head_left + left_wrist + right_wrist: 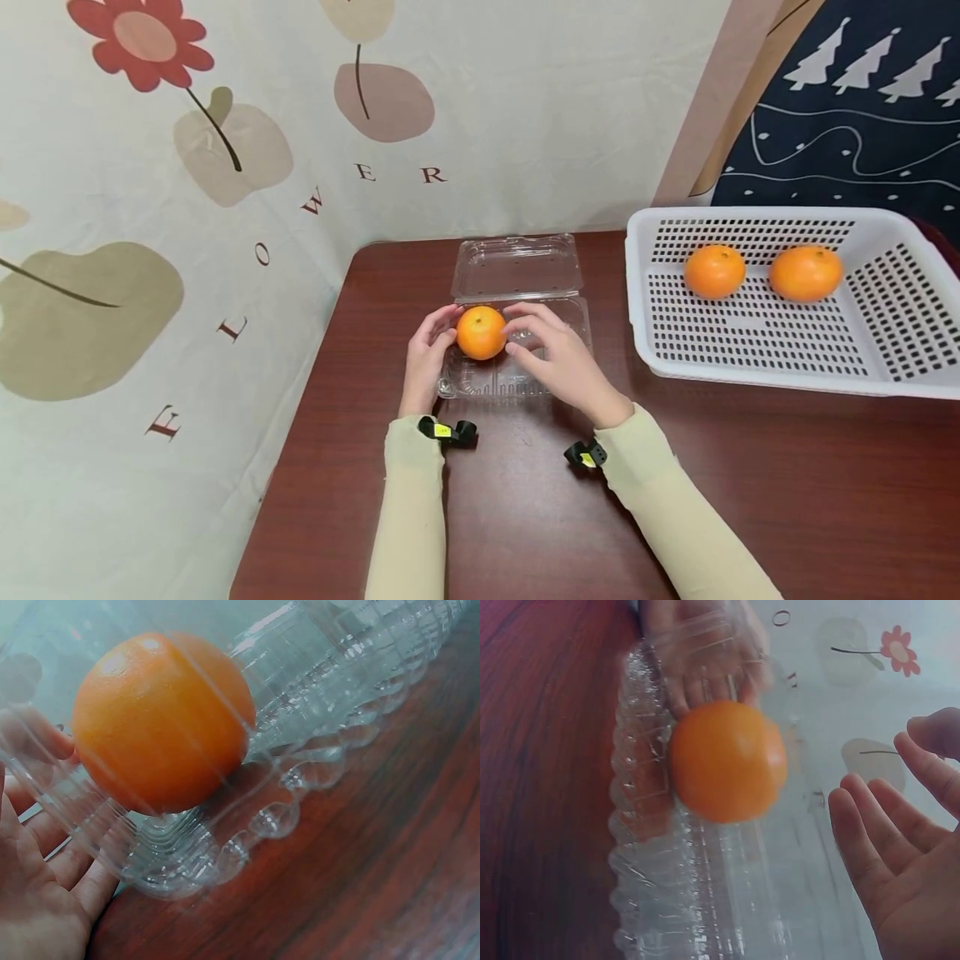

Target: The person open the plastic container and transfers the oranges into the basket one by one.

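An orange [482,333] with a small green stem end sits inside the base of a clear plastic clamshell box [517,385], toward its left part. The box's lid [517,267] is folded back behind it. At the box's left end is my left hand [430,357], its thumb close to the orange. Through the clear wall in the left wrist view, that hand's fingers [71,859] lie fairly straight along the outside. My right hand [558,358] hovers over the box's right part, fingers spread and slightly bent, apart from the orange in the right wrist view.
To the right stands a white perforated plastic basket [645,354] holding two more oranges, one on the left [715,272] and one on the right [806,273]. The dark red wooden table [510,533] meets a printed cloth [525,125] at its back and left.
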`<state>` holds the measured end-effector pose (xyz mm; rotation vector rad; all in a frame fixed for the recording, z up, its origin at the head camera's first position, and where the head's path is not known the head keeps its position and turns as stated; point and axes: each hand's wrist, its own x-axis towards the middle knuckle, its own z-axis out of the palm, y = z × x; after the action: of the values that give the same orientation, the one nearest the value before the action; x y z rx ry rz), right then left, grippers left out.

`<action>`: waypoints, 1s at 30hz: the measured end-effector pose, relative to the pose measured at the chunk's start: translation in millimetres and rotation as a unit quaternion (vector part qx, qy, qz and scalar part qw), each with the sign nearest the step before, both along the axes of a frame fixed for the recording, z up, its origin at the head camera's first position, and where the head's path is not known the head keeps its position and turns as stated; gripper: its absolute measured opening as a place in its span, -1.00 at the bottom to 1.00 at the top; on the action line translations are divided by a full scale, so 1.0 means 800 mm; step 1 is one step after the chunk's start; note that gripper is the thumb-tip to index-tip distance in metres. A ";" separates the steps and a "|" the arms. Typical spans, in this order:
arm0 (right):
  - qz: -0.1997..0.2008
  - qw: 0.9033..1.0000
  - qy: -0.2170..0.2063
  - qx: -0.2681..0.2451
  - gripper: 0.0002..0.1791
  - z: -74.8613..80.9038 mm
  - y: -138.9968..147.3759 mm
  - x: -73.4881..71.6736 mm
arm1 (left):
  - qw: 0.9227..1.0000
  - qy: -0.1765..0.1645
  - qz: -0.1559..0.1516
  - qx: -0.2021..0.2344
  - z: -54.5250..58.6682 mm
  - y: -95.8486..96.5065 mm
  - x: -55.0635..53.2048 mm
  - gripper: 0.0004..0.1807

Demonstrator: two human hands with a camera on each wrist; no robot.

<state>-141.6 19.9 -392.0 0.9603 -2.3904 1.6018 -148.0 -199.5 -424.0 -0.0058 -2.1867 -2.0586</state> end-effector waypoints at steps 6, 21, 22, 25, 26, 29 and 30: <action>-0.007 1.000 -0.005 0.028 -0.77 -0.003 -0.004 0.001 | 1.000 0.003 -0.001 0.003 0.000 -0.001 0.000 -0.62; 0.012 0.999 -0.011 0.042 -0.79 -0.011 -0.014 -0.001 | 1.000 0.005 -0.004 0.003 0.002 0.001 0.001 -0.62; 0.012 0.999 -0.008 0.043 -0.80 -0.011 -0.015 -0.001 | 1.000 0.005 -0.004 0.002 0.002 0.001 0.001 -0.61; 0.014 0.999 -0.002 0.042 -0.79 -0.013 -0.017 -0.003 | 1.000 0.004 -0.004 0.000 0.002 0.001 0.001 -0.61; 0.016 0.999 0.000 0.041 -0.79 -0.014 -0.018 -0.004 | 1.000 0.003 -0.005 0.000 0.003 0.001 0.002 -0.61; 0.023 0.999 0.003 0.031 -0.79 -0.015 -0.019 -0.005 | 1.000 0.000 -0.005 -0.003 0.004 0.001 0.002 -0.61; 0.024 0.999 0.005 0.027 -0.79 -0.016 -0.019 -0.006 | 1.000 0.000 -0.004 -0.004 0.004 0.000 0.003 -0.61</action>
<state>-146.3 4.7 -404.7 1.0396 -2.4333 1.5521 -145.9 -199.3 -420.9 -0.0162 -2.2000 -2.0536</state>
